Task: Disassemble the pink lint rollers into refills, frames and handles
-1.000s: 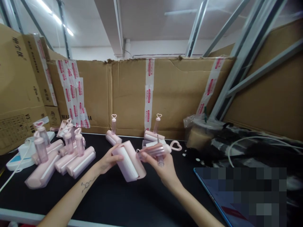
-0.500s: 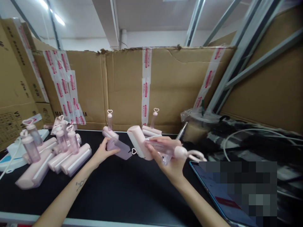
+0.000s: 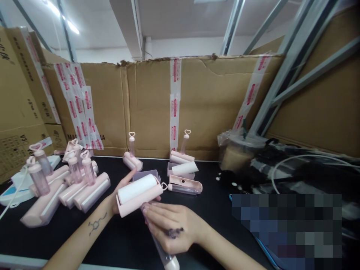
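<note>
My right hand [image 3: 180, 221] is closed around the clear handle of a pink lint roller [image 3: 132, 205]. The roller's head is tilted up with its white paper roll [image 3: 137, 189] facing me, and the handle points down toward the near edge. My left hand [image 3: 119, 191] is closed behind that head, its thumb by a translucent purple cover [image 3: 146, 174]. The cover sits just behind the roller head, partly hidden by it. Most of my left fingers are out of sight. Beyond my hands lies another lint roller [image 3: 185, 185], opened, with a white roll [image 3: 184, 168] in a clear cover.
Several finished-looking pink lint rollers [image 3: 90, 193] stand with handles up at the left. Two more [image 3: 132, 161] [image 3: 181, 156] stand along the cardboard wall [image 3: 146, 105]. A cup [image 3: 239, 150] and dark bags [image 3: 317, 172] are at the right, beside a phone [image 3: 264, 243].
The lint roller has swung to the left in my right hand, its handle turning downward and its white roll now facing me. My left hand has moved in behind the roller head.
</note>
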Tool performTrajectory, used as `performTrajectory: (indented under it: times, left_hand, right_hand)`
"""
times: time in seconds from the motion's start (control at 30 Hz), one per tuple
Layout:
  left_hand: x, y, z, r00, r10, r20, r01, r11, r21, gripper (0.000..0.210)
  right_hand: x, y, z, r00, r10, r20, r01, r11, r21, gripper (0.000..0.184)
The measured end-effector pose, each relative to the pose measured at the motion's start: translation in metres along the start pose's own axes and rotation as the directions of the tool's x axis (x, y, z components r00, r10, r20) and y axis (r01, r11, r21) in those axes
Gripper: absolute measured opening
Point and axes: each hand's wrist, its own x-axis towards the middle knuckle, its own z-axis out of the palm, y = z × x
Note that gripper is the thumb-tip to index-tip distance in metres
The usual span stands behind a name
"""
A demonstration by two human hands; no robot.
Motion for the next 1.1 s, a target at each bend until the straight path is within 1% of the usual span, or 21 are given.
performTrajectory:
  times: [0.03,0.07,0.1,0.17,0.23,0.27,0.3,0.33,0.4,0.43,0.47,0.53,0.6,0.67,0.77,0.8,0.87,0.9,0.97,1.03,1.1]
  left_hand:
    - [-0.001,0.000,0.001,0.994,-0.079,0.075,0.086,0.991,-0.103,0.061]
    - [-0.001,0.000,0.001,0.984,-0.140,0.110,0.157,0.974,-0.165,0.058]
    - [-0.001,0.000,0.000,0.976,-0.186,0.114,0.206,0.957,-0.205,0.054]
    - [-0.002,0.000,0.000,0.978,-0.204,0.046,0.209,0.948,-0.239,0.045]
    - [-0.002,0.000,0.003,0.985,-0.167,-0.039,0.157,0.969,-0.192,0.044]
    - [-0.002,-0.001,0.004,0.989,-0.123,-0.078,0.111,0.983,-0.145,0.045]
    - [-0.002,-0.002,0.006,0.991,-0.078,-0.108,0.068,0.994,-0.087,0.046]
    - [-0.002,-0.002,0.008,0.991,-0.043,-0.126,0.039,0.999,-0.030,0.048]
    - [-0.001,-0.004,0.010,0.992,-0.016,-0.125,0.022,0.999,0.048,0.047]
    - [-0.001,-0.005,0.010,0.993,-0.019,-0.113,0.027,0.997,0.070,0.046]
    - [0.000,-0.005,0.010,0.995,-0.027,-0.099,0.035,0.996,0.085,0.044]
    - [0.001,-0.008,0.011,0.995,-0.034,-0.089,0.042,0.995,0.091,0.041]
    - [0.002,-0.011,0.013,0.993,-0.028,-0.117,0.036,0.997,0.066,0.038]
    - [0.004,-0.016,0.018,0.987,-0.057,-0.148,0.060,0.998,0.015,0.035]
    - [0.006,-0.023,0.026,0.970,-0.165,-0.179,0.168,0.986,0.002,0.035]
    - [0.006,-0.024,0.028,0.963,-0.176,-0.202,0.184,0.983,0.018,0.037]
    - [0.005,-0.025,0.030,0.954,-0.141,-0.265,0.162,0.985,0.061,0.036]
    - [0.005,-0.024,0.030,0.952,-0.105,-0.289,0.138,0.986,0.094,0.034]
    - [0.002,-0.022,0.029,0.957,-0.056,-0.283,0.107,0.980,0.168,0.033]
    - [0.000,-0.018,0.028,0.972,-0.055,-0.228,0.107,0.970,0.220,0.033]
    - [-0.001,-0.016,0.028,0.982,-0.091,-0.167,0.123,0.972,0.198,0.031]
  right_hand:
    - [0.001,0.001,-0.001,0.995,0.076,0.066,-0.079,0.996,0.046,0.021]
    - [0.001,0.004,-0.003,0.978,0.162,0.132,-0.173,0.982,0.080,0.022]
    - [0.000,0.008,-0.008,0.953,0.236,0.190,-0.257,0.961,0.099,0.025]
    - [-0.003,0.019,-0.019,0.919,0.312,0.242,-0.348,0.929,0.124,0.030]
    - [-0.009,0.031,-0.032,0.900,0.381,0.211,-0.421,0.885,0.198,0.028]
    - [-0.012,0.035,-0.038,0.876,0.453,0.167,-0.483,0.834,0.268,0.025]
    - [-0.015,0.039,-0.042,0.834,0.542,0.109,-0.541,0.761,0.357,0.023]
    - [-0.017,0.041,-0.045,0.773,0.632,0.052,-0.582,0.675,0.453,0.023]
    - [-0.019,0.042,-0.045,0.641,0.767,-0.037,-0.580,0.515,0.631,0.026]
    - [-0.018,0.042,-0.043,0.591,0.804,-0.068,-0.551,0.464,0.694,0.026]
    - [-0.016,0.041,-0.040,0.555,0.828,-0.078,-0.533,0.426,0.731,0.024]
    - [-0.011,0.039,-0.031,0.513,0.858,-0.026,-0.541,0.347,0.766,0.022]
    - [-0.007,0.036,-0.021,0.488,0.870,0.072,-0.595,0.271,0.757,0.026]
    - [-0.006,0.033,-0.013,0.461,0.879,0.124,-0.638,0.231,0.735,0.029]
    - [-0.008,0.029,-0.008,0.442,0.893,0.080,-0.644,0.254,0.722,0.032]
    - [-0.010,0.029,-0.007,0.442,0.896,0.051,-0.635,0.272,0.723,0.032]
    - [-0.012,0.028,-0.008,0.448,0.894,0.012,-0.629,0.306,0.714,0.032]
    - [-0.013,0.028,-0.009,0.461,0.888,0.006,-0.637,0.326,0.699,0.031]
    - [-0.012,0.027,-0.010,0.505,0.863,0.013,-0.667,0.381,0.640,0.030]
    - [-0.009,0.026,-0.012,0.564,0.826,0.023,-0.695,0.458,0.554,0.028]
    - [-0.007,0.024,-0.014,0.608,0.794,0.007,-0.692,0.526,0.494,0.028]
